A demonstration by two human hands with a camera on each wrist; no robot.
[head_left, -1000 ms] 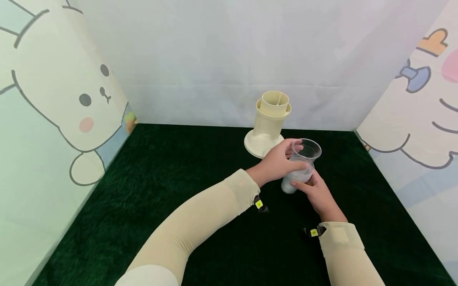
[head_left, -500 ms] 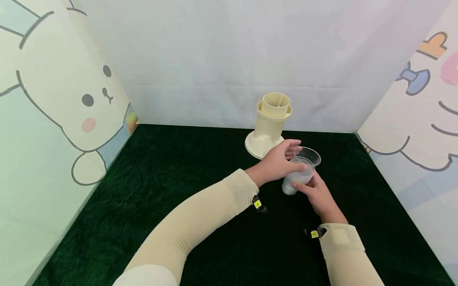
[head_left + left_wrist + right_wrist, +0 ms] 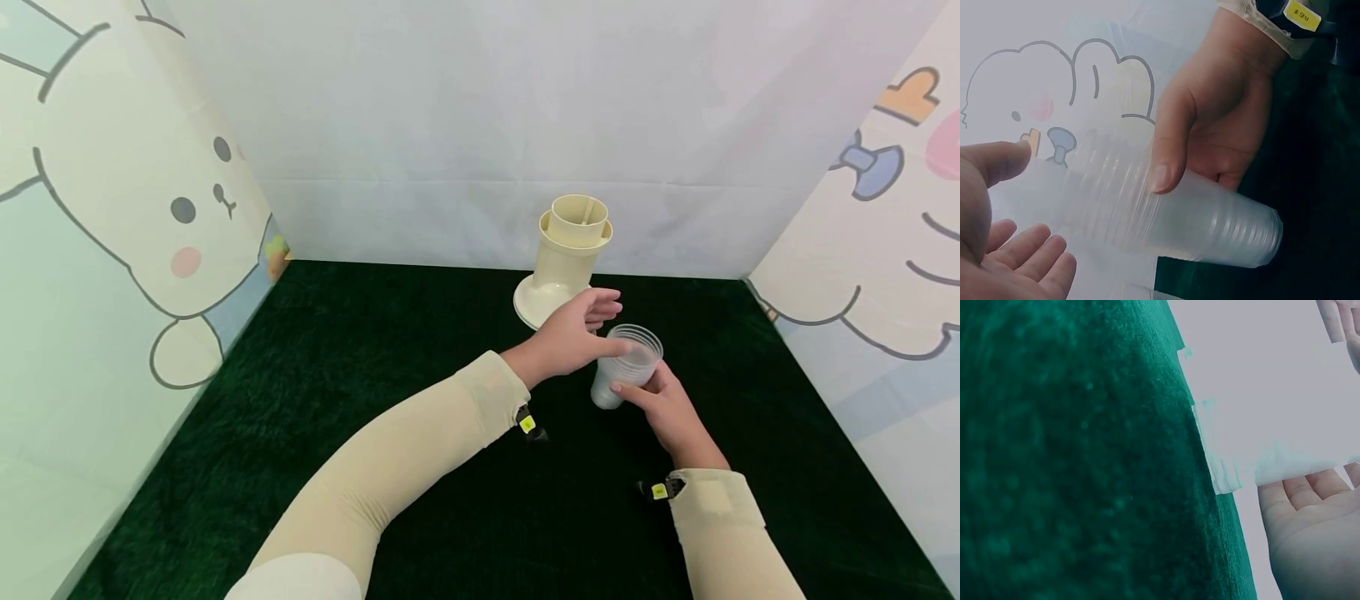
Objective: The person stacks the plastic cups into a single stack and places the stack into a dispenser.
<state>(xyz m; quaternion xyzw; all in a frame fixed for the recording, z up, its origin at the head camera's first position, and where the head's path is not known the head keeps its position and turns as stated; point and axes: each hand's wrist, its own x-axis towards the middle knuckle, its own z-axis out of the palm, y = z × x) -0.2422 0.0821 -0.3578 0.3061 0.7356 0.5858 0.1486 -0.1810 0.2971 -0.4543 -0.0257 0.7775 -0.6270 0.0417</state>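
My right hand (image 3: 667, 408) grips a nested stack of clear plastic cups (image 3: 621, 375), its thumb across the stack's side below the several ridged rims. The stack leans, with the mouth up and away from me and the base toward the table. Just left of the rims is my left hand (image 3: 566, 337), fingers spread loosely and thumb reaching over the mouth in the head view. From the left wrist, the cup rims (image 3: 1113, 194) show apart from my left fingers (image 3: 1035, 256). The right wrist view has the stack pale and overexposed above my right palm (image 3: 1322, 544).
A cream plastic stand (image 3: 562, 267) with a round base and a tube-like top stands at the back, behind my left hand. Dark green cloth (image 3: 375, 333) covers the table. A pale wall sheet (image 3: 412, 125) rises behind, with cartoon-printed sheets on both sides.
The top cup has slid down into the stack, so its rim now sits close over the others. My left hand has drawn back left off the cup; the right hand has stayed put.
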